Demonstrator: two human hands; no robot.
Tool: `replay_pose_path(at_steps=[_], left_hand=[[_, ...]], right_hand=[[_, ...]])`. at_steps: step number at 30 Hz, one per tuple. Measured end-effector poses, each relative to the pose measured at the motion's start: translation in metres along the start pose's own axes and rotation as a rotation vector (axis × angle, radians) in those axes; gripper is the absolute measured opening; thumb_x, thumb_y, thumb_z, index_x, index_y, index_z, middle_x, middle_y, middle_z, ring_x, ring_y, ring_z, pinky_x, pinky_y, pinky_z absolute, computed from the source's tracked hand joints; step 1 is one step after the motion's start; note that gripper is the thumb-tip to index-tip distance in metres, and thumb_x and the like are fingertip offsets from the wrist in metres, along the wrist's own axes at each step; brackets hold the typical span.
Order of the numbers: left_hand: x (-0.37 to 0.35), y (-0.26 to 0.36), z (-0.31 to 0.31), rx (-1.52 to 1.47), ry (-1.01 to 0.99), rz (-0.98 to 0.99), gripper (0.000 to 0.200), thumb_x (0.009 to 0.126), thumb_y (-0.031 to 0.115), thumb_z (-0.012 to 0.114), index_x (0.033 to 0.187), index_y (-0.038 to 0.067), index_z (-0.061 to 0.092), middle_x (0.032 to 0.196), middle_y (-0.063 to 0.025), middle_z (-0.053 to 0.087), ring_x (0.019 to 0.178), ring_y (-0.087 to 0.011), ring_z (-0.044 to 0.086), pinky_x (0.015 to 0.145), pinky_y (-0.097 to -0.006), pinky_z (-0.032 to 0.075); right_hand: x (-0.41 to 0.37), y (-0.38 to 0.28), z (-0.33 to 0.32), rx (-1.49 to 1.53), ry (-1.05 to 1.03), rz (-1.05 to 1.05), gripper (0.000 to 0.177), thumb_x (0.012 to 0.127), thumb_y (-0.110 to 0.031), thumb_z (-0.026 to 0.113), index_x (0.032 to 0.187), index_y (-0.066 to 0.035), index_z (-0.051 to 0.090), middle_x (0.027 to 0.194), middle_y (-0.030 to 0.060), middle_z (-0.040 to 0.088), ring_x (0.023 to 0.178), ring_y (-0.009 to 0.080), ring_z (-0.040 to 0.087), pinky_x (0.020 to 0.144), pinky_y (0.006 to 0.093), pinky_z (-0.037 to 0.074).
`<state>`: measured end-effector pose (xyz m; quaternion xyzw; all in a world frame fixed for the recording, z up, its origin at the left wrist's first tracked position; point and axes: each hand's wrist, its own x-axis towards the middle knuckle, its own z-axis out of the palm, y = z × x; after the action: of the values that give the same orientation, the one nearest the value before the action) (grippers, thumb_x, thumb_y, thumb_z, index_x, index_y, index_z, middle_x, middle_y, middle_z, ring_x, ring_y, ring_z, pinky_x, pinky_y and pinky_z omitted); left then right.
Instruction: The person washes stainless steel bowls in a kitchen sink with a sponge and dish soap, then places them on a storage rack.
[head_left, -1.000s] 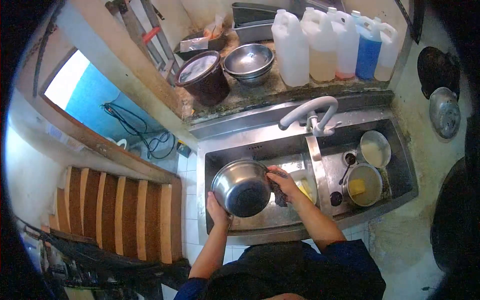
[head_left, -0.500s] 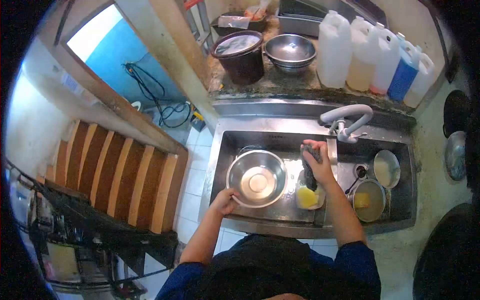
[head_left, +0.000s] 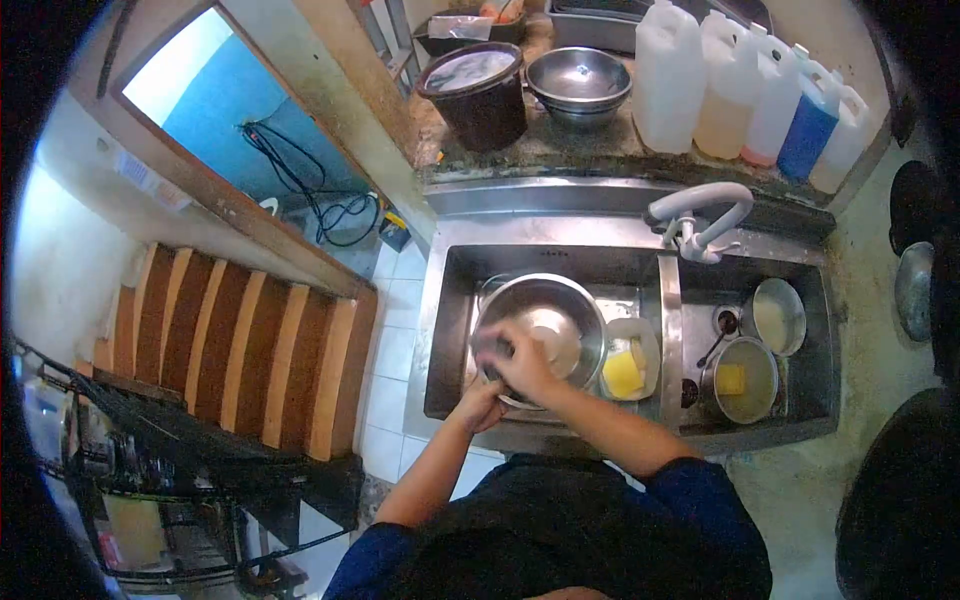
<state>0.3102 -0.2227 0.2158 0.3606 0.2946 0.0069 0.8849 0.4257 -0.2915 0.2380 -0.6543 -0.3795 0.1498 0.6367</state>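
Both bare hands are at a wide stainless steel bowl [head_left: 565,318], which sits in the left basin [head_left: 448,365] of a double metal sink, open side up. The left hand [head_left: 481,408] is closed on the near left part of its rim, fingers bunched at the edge. The right hand [head_left: 522,364] reaches across from the right over the near left side of the bowl, its fingers curled in a partly closed grip around a dark pad [head_left: 494,352]; blur hides how tightly they press and whether the pad touches the metal. Just to the right of the bowl, in the same basin, is a pale container [head_left: 648,345] with a yellow sponge [head_left: 623,374] in it. A metal divider [head_left: 670,320] separates this from the right basin [head_left: 725,285], where a pot [head_left: 757,398] with cloudy liquid and a yellow piece [head_left: 731,379] stands nearer than another pot [head_left: 779,316] with pale contents. A dark-headed utensil [head_left: 724,323] lies to their left. The grey faucet [head_left: 705,200] rises from the far edge of the sink by the divider. Beyond it, on the worn counter [head_left: 600,158], a dark brown bucket [head_left: 484,112] stands at left, stacked metal bowls [head_left: 578,80] beside it, and a row of plastic jugs [head_left: 670,85] at right, one holding blue liquid [head_left: 803,140]. Wooden stairs [head_left: 240,360] lie well apart at far left.
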Motion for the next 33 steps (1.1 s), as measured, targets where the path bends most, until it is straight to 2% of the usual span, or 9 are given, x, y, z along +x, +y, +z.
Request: replay_pose_path(at_steps=[3, 10, 13, 18, 21, 26, 28, 31, 33], left_hand=[[-0.001, -0.004, -0.005, 0.135, 0.006, -0.071, 0.031, 0.078, 0.004, 0.052, 0.109, 0.004, 0.049, 0.106, -0.0141, 0.055, 0.091, -0.0260, 0.060, 0.075, -0.0438, 0.053], [-0.025, 0.012, -0.024, 0.134, 0.020, 0.208, 0.046, 0.072, -0.005, 0.047, 0.117, 0.002, 0.046, 0.105, -0.0139, 0.056, 0.089, -0.0240, 0.060, 0.071, -0.0360, 0.052], [-0.033, 0.012, -0.014, 0.146, 0.040, 0.165, 0.067, 0.070, -0.009, 0.046, 0.133, 0.008, 0.031, 0.115, -0.0145, 0.053, 0.092, -0.0234, 0.058, 0.072, -0.0342, 0.051], [-0.017, 0.000, -0.023, 0.404, -0.040, -0.097, 0.087, 0.069, -0.012, 0.044, 0.144, 0.018, 0.011, 0.124, -0.0156, 0.046, 0.094, -0.0247, 0.056, 0.071, -0.0335, 0.050], [-0.015, 0.017, -0.001, 0.314, 0.062, 0.098, 0.080, 0.074, -0.009, 0.044, 0.143, 0.017, 0.012, 0.120, -0.0146, 0.047, 0.098, -0.0254, 0.055, 0.073, -0.0350, 0.051], [-0.002, 0.007, -0.024, 0.059, 0.290, 0.182, 0.070, 0.075, -0.009, 0.042, 0.138, 0.013, 0.020, 0.121, -0.0158, 0.046, 0.099, -0.0301, 0.056, 0.074, -0.0432, 0.053], [0.006, 0.003, -0.034, 0.028, 0.296, 0.191, 0.065, 0.076, -0.008, 0.042, 0.135, 0.011, 0.023, 0.120, -0.0163, 0.047, 0.099, -0.0307, 0.056, 0.074, -0.0440, 0.054], [0.015, -0.003, -0.034, 0.028, 0.301, 0.181, 0.060, 0.077, -0.006, 0.043, 0.133, 0.009, 0.026, 0.118, -0.0167, 0.048, 0.099, -0.0310, 0.056, 0.075, -0.0449, 0.053], [0.032, -0.016, -0.035, 0.034, 0.292, 0.177, 0.056, 0.079, -0.004, 0.045, 0.131, 0.007, 0.027, 0.119, -0.0180, 0.046, 0.100, -0.0326, 0.055, 0.076, -0.0467, 0.053]], right_hand=[[0.026, 0.016, -0.006, -0.044, 0.354, 0.006, 0.030, 0.071, -0.012, 0.072, 0.099, -0.006, 0.062, 0.095, 0.0104, 0.064, 0.090, 0.0257, 0.060, 0.080, 0.0329, 0.045], [-0.024, 0.013, -0.032, -0.103, -0.562, -0.099, 0.026, 0.077, -0.020, 0.069, 0.099, -0.008, 0.064, 0.100, 0.0076, 0.064, 0.092, 0.0280, 0.060, 0.083, 0.0384, 0.046], [-0.014, 0.033, -0.085, -0.659, -0.959, -0.488, 0.027, 0.069, -0.022, 0.069, 0.096, -0.017, 0.067, 0.106, 0.0026, 0.062, 0.105, 0.0231, 0.054, 0.094, 0.0394, 0.039], [0.030, 0.047, -0.117, -1.014, -1.006, -1.095, 0.020, 0.075, -0.019, 0.058, 0.093, -0.022, 0.066, 0.118, -0.0039, 0.056, 0.113, 0.0260, 0.045, 0.101, 0.0407, 0.035], [0.001, 0.041, -0.120, -1.027, -0.700, -0.551, 0.022, 0.080, -0.017, 0.054, 0.100, -0.021, 0.063, 0.120, -0.0053, 0.055, 0.115, 0.0284, 0.044, 0.100, 0.0434, 0.037], [-0.056, 0.066, -0.146, -0.205, -0.462, 0.140, 0.030, 0.078, -0.006, 0.060, 0.106, -0.015, 0.062, 0.122, 0.0080, 0.054, 0.114, 0.0263, 0.047, 0.092, 0.0411, 0.044], [-0.071, 0.126, -0.184, -0.426, -0.147, 0.010, 0.059, 0.070, -0.018, 0.075, 0.123, -0.013, 0.049, 0.122, 0.0124, 0.050, 0.109, 0.0259, 0.049, 0.084, 0.0321, 0.046], [-0.049, 0.219, -0.261, -0.056, 0.709, 0.251, 0.071, 0.083, -0.032, 0.063, 0.139, -0.009, 0.025, 0.140, 0.0098, 0.034, 0.126, 0.0252, 0.037, 0.102, 0.0358, 0.029], [-0.003, 0.119, -0.289, 0.574, 1.046, 0.107, 0.061, 0.089, -0.039, 0.052, 0.135, -0.004, 0.031, 0.139, 0.0102, 0.036, 0.128, 0.0211, 0.033, 0.105, 0.0342, 0.022]])
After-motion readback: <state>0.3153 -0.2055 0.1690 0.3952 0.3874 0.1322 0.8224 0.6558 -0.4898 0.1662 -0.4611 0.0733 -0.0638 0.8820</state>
